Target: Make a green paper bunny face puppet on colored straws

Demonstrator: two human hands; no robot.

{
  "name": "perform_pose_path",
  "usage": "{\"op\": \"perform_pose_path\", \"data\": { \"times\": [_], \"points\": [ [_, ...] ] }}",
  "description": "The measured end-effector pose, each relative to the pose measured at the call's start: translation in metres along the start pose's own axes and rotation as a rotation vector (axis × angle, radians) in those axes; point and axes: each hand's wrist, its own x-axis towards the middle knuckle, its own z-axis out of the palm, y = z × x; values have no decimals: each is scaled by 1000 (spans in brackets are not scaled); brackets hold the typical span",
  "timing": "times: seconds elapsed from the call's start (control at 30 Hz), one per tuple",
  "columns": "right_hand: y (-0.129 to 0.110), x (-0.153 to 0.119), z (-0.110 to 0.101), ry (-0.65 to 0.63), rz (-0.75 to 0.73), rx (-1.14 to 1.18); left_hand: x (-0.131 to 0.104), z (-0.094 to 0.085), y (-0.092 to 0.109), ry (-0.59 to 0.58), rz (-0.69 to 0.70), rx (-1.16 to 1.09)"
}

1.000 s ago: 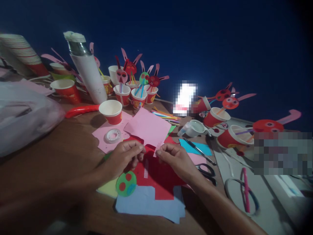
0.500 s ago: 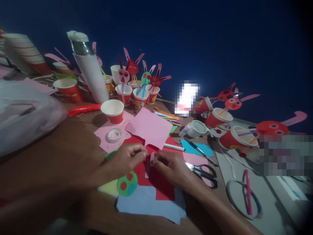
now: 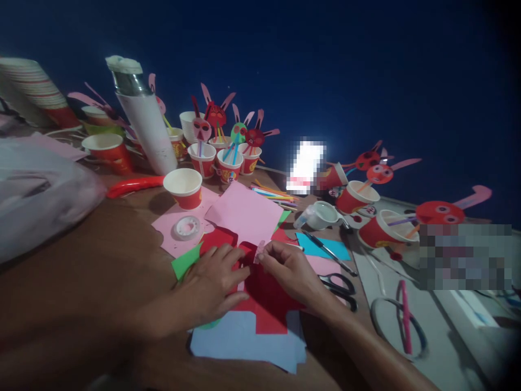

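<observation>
My left hand [image 3: 217, 279] lies palm down with its fingers spread over the red paper [image 3: 271, 293]. Beneath its fingertips shows part of a narrow pink strip [image 3: 241, 284]; the rest is hidden. My right hand [image 3: 291, 269] pinches a small pinkish piece of paper [image 3: 259, 251] between thumb and forefinger, held just above the red sheet. Behind the hands is a larger pink sheet [image 3: 246, 212]. A green round paper face [image 3: 210, 325] is mostly covered by my left hand and wrist. Black-handled scissors [image 3: 344, 285] lie right of my right hand, partly behind the wrist.
A roll of tape [image 3: 186, 228] and a paper cup [image 3: 183, 189] sit on pink paper at left. Several cups with paper rabbit faces [image 3: 202, 129] stand behind. A tall bottle [image 3: 142, 119], plastic bag [image 3: 40, 190], pen [image 3: 329, 252] and pale blue paper [image 3: 244, 347] surround the work area.
My left hand has opened from a pinch and spread flat over the strip and green face. My right hand has lifted the small pinkish piece slightly. The view has shifted a little.
</observation>
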Motion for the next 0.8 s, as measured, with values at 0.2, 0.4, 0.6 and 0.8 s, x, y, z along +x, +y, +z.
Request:
{"op": "perform_pose_path", "data": {
  "times": [0.2,0.4,0.6,0.8],
  "points": [
    [0,2,-4,4,6,55,4,-1,-8,31,-28,24],
    [-2,2,-6,-1,-6,5,7,-10,-8,122,-12,-121],
    [-1,-2,-2,-81,-82,-173,9,-27,-5,288,63,-435],
    [0,-2,-4,26,-134,-226,-13,-36,26,155,-99,-888]
  ]
}}
